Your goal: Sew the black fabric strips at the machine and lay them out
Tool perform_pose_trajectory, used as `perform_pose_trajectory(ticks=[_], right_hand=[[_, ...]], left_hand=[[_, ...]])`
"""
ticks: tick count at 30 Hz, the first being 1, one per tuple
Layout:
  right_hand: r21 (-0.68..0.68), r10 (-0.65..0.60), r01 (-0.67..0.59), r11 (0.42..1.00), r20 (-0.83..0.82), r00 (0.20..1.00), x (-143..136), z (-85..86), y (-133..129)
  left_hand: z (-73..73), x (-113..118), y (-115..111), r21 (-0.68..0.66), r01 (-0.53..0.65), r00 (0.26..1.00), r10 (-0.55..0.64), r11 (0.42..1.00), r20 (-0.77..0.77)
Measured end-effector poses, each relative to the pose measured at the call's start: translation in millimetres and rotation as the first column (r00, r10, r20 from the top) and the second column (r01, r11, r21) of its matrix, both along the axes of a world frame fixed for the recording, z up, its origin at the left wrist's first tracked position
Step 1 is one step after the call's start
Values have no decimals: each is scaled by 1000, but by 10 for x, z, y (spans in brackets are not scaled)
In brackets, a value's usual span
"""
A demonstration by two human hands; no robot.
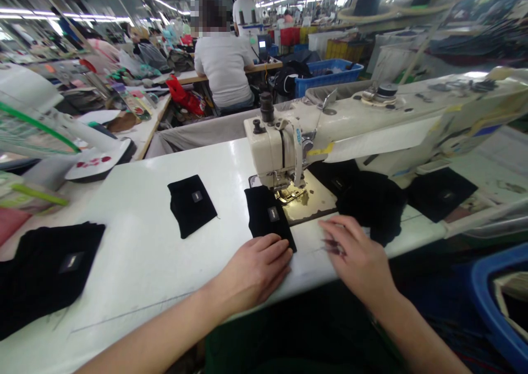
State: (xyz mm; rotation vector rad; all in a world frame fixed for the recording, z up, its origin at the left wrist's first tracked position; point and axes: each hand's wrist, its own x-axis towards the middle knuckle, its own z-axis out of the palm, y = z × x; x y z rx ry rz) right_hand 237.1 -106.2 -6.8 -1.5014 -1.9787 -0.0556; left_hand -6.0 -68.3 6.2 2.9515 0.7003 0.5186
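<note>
My left hand (pixel 264 264) lies flat on the lower end of a black fabric piece (pixel 260 209) that bears a small grey label. That piece is on the white table, its upper right edge close to the presser foot (pixel 291 192) of the sewing machine (pixel 284 143). To the right, my right hand (pixel 358 256) is raised just over the table's front edge, fingers curled around small dark thread snips (pixel 335 246), blurred by motion. A second labelled black piece (pixel 192 204) lies apart on the left.
More labelled black fabric (pixel 53 269) lies at the far left. Black pieces (pixel 371 203) are heaped right of the needle plate, with another (pixel 441 192) farther right. A blue bin (pixel 480 275) stands at lower right. A person in white (pixel 223 66) sits ahead, near a blue crate (pixel 330 71).
</note>
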Motion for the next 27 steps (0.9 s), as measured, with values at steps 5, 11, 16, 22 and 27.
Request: perform_pose_trajectory(ticks=[5,11,16,22,27], right_hand=[[66,-409,403,913,174,896,393,159,289],[11,-455,470,882,278,846,690,122,463],[9,-400,409,913,223,889,730,44,534],[308,-389,411,858,-133,912,684,102,542],[443,-322,537,718,-472,821,607,233,499]], left_hand=[[-7,-8,115,14,9,1000,-9,1000,14],[-18,-36,272,9,-1,1000,1,1000,16],[-18,-51,398,18,-5,1000,4,1000,19],[-41,-93,551,4,-12,1000,12,1000,24],[-65,-114,681,12,0,1000,0,1000,27]])
